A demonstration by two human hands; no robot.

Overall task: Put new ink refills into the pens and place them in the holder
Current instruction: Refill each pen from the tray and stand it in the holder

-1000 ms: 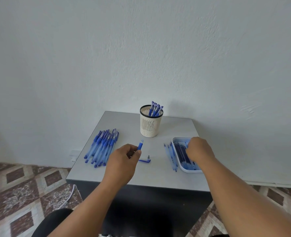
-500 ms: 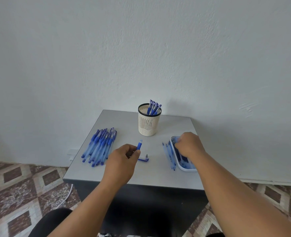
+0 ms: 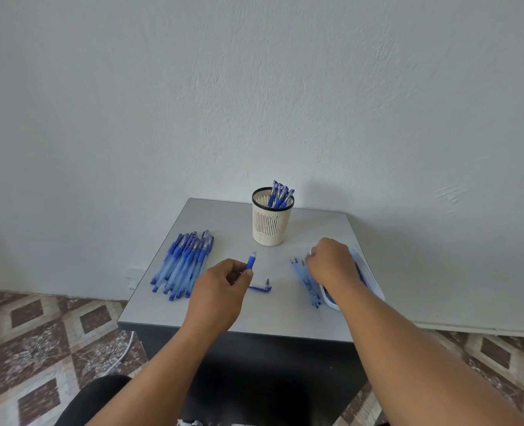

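Blue capped pens, about four, stand finished in a cream perforated plastic pen holder with a black rim at the back of the grey surface. A large pile of blue translucent pens lies at the left, apparently awaiting refills, so most of the task seems left to do. The left hand pinches an opened blue pen barrel, its open end pointing up and away. A small blue pen part with a dark tip lies on the surface just right of that hand. The right hand, fingers curled, reaches into a white plastic tray of dark blue refills; whether it grips one cannot be seen. Loose blue refills lie just left of the tray.
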